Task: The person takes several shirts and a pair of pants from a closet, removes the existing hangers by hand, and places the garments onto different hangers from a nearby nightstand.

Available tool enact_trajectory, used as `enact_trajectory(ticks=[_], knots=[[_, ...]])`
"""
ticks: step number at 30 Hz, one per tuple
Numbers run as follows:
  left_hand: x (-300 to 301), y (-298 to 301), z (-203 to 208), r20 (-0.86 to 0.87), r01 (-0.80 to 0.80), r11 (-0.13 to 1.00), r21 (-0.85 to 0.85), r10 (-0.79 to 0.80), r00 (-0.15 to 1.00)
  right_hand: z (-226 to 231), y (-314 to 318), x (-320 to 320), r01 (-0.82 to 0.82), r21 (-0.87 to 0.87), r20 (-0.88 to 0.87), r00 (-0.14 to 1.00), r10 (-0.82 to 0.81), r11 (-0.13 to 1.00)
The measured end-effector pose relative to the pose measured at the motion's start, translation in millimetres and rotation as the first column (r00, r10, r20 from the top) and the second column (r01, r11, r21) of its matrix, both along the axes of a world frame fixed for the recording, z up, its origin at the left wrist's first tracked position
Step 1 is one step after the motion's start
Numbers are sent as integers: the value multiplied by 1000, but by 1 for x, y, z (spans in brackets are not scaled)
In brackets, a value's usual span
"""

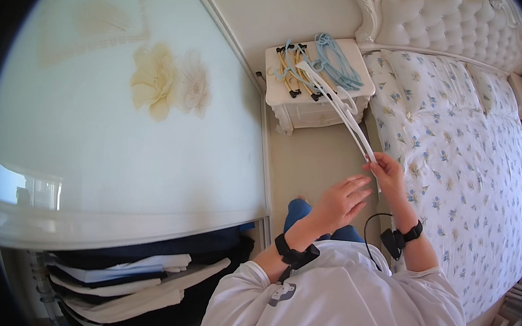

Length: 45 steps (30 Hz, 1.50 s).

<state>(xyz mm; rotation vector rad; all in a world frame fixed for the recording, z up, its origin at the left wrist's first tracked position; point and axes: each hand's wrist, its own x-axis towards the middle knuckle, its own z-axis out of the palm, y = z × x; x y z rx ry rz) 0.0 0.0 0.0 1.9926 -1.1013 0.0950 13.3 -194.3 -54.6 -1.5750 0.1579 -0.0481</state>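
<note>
"Holding anything in the right hand [389,174]?"

"Yes, pinching at least one white hanger [348,117] by its near end, between thumb and fingers. Slanting up from there across the view of the white nightstand [318,113]."

"And with the left hand [339,206]?"

"Spreading fingers loosely just beside the right, gripping nothing."

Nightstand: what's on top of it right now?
Blue hangers and black-ended gold rods lie on the nightstand. The white hangers in the right hand cross the view, hiding part of the pile; the surface directly beneath the items is covered too.
</note>
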Motion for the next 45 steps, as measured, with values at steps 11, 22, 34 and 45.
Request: enact_trajectory(ticks=[11,22,34,45], knots=[[226,32,-61,-270,-174,979,106,197,942,-73,2,239,241,-534,114,970,-214,810],[346,69,-61,-340,-335,915,224,396,853,-169,-3,427,206,-813,103,971,-213,544],[306,95,-64,-362,-821,472,320,862,355,-314,-14,523,-259,-797,-157,961,226,547],[154,82,-37,-252,-970,87,229,967,27,-150,177,432,-597,-445,69,720,691,667]])
